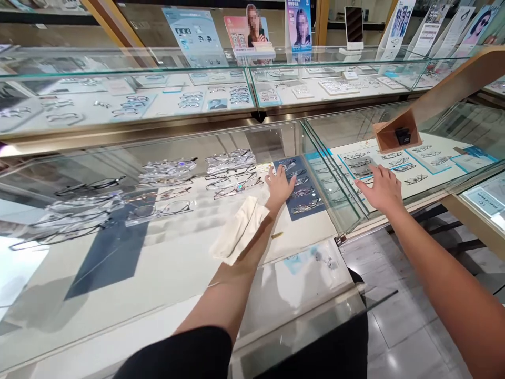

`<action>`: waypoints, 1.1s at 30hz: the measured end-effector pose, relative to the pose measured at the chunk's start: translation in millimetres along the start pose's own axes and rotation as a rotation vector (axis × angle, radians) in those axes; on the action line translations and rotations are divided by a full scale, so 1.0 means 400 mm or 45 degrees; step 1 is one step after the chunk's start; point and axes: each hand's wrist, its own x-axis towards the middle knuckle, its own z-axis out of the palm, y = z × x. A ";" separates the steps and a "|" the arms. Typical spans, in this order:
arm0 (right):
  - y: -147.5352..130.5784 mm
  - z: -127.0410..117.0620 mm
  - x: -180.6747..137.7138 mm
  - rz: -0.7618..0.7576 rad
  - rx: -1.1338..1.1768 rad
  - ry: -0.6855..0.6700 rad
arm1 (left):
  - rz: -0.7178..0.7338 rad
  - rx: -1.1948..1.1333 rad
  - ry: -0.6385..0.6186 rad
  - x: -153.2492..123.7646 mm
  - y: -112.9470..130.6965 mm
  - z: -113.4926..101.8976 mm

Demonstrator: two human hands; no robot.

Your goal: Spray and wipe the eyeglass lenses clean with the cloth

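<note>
My left hand (279,185) reaches into a glass display case, fingers spread flat at the edge of a dark blue mat (296,210) carrying several pairs of glasses (304,206). A cream cloth (239,230) lies just left of my left forearm. My right hand (379,188) hovers open, fingers apart, near the neighbouring case, next to glasses on a light tray (361,164). Neither hand holds anything.
Rows of glasses (231,173) fill the case to the left. A wooden arm with a black lock (402,136) hangs above the right case. A second glass counter (252,89) with posters and a small mirror (354,25) stands behind. Grey floor tiles lie at the lower right.
</note>
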 end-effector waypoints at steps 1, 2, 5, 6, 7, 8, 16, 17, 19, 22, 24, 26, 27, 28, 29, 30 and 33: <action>0.000 -0.006 -0.006 0.004 -0.007 -0.007 | -0.007 -0.010 -0.024 0.022 -0.005 0.010; -0.001 -0.012 -0.012 0.009 -0.014 -0.012 | -0.010 -0.020 -0.054 0.041 -0.008 0.020; -0.001 -0.027 -0.028 0.030 -0.030 -0.020 | -0.027 -0.048 -0.158 0.082 -0.006 0.050; -0.001 -0.032 -0.032 0.037 -0.037 -0.021 | -0.036 -0.056 -0.189 0.091 -0.002 0.059; 0.000 -0.037 -0.036 0.041 -0.047 -0.020 | -0.045 -0.064 -0.218 0.100 0.004 0.066; 0.000 -0.042 -0.039 0.042 -0.056 -0.019 | -0.051 -0.071 -0.243 0.109 0.010 0.072; -0.005 -0.091 -0.055 0.076 -0.089 -0.130 | -0.030 -0.114 -0.336 0.163 0.041 0.080; -0.003 -0.093 -0.056 0.074 -0.093 -0.133 | -0.019 -0.119 -0.339 0.167 0.041 0.079; 0.004 -0.092 -0.055 0.066 -0.098 -0.121 | 0.004 -0.133 -0.341 0.171 0.042 0.077; 0.021 -0.081 -0.052 0.025 -0.073 -0.068 | 0.054 -0.158 -0.351 0.175 0.040 0.075; 0.031 -0.072 -0.050 -0.005 -0.057 -0.038 | 0.076 -0.177 -0.354 0.177 0.038 0.075; 0.037 -0.067 -0.048 -0.008 -0.072 -0.032 | 0.073 -0.198 -0.341 0.178 0.036 0.077; 0.038 -0.065 -0.047 0.000 -0.089 -0.033 | 0.067 -0.209 -0.333 0.178 0.036 0.078; 0.039 -0.064 -0.047 0.008 -0.106 -0.034 | 0.062 -0.218 -0.327 0.177 0.036 0.080; 0.040 -0.063 -0.046 0.014 -0.119 -0.031 | 0.062 -0.226 -0.323 0.176 0.036 0.081; 0.040 -0.062 -0.046 0.015 -0.125 -0.026 | 0.063 -0.232 -0.321 0.175 0.036 0.081; 0.042 -0.061 -0.045 0.001 -0.106 -0.014 | 0.055 -0.237 -0.271 0.166 0.039 0.073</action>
